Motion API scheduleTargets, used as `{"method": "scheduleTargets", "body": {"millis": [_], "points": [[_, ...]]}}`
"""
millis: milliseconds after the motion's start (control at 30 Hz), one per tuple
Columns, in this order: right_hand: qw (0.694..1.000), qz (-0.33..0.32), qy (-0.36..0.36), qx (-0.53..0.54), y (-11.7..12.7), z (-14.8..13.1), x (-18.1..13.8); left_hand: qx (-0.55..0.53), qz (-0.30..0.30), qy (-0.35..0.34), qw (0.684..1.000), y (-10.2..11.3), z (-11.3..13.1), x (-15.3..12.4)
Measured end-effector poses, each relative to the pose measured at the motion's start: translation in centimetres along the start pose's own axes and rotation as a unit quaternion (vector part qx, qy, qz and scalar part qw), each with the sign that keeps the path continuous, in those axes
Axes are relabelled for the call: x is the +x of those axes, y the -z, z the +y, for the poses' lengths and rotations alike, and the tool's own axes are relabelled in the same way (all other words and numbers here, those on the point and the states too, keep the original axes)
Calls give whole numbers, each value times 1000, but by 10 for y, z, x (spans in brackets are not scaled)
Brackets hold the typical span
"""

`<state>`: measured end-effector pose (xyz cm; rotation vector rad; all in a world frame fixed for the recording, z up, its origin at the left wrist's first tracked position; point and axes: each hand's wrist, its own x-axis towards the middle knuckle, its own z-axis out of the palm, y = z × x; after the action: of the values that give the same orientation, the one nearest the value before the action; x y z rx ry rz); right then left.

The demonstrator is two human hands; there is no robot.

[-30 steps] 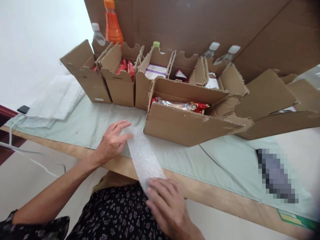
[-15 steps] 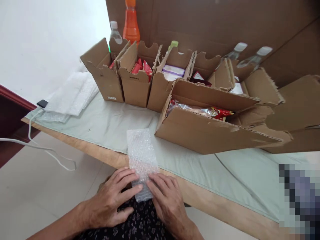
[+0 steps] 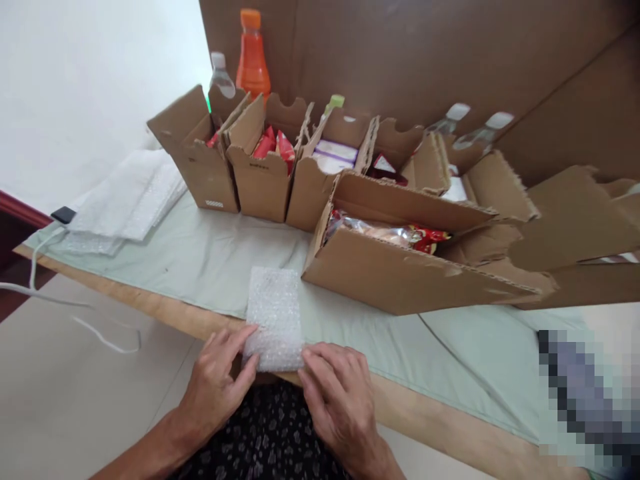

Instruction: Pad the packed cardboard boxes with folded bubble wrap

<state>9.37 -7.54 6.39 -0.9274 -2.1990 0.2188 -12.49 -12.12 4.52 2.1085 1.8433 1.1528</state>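
Observation:
A piece of bubble wrap (image 3: 273, 313) lies flat at the front edge of the table, its near part reaching over the wooden rim. My left hand (image 3: 215, 377) grips its lower left edge, with the thumb and index finger closed on the border. At the lower right corner, my right hand (image 3: 343, 393) holds the other edge between thumb and bent fingers. Both layers look pressed together at the near end. Whether anything is inside the wrap cannot be told.
Several open cardboard boxes (image 3: 260, 193) with packaged goods stand in a row behind. A larger box (image 3: 400, 277) sits in front of them. More bubble wrap sheets (image 3: 125, 200) are stacked at left, beside a white cable (image 3: 35, 267). Bottles (image 3: 253, 67) stand at the back.
The near end of the bubble wrap has been folded up, so the piece is shorter. My hands have moved apart to its two side edges. The view has shifted slightly.

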Motion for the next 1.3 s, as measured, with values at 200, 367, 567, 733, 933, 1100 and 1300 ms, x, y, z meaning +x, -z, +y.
{"method": "scheduleTargets", "body": {"millis": [200,367,567,733,933,1100,1300], "points": [[986,-159,56,-6,-9,0,-3,48,-28,-9,998,7,0,3],[987,-137,45,65,-12,3,11,-11,-60,-66,996,22,-1,-5],[989,-116,-16,90,-12,8,32,-60,-48,-27,997,15,-4,9],[997,-79,4,-1,-10,8,34,16,-52,-3,998,7,-13,29],[989,-146,13,20,-24,10,32,5,-34,57,998,18,-14,27],[975,-86,-133,158,-20,7,36,-219,-89,303,923,34,1,13],[954,-118,-173,214,-8,-10,24,-538,-148,421,715,14,19,15]]}}
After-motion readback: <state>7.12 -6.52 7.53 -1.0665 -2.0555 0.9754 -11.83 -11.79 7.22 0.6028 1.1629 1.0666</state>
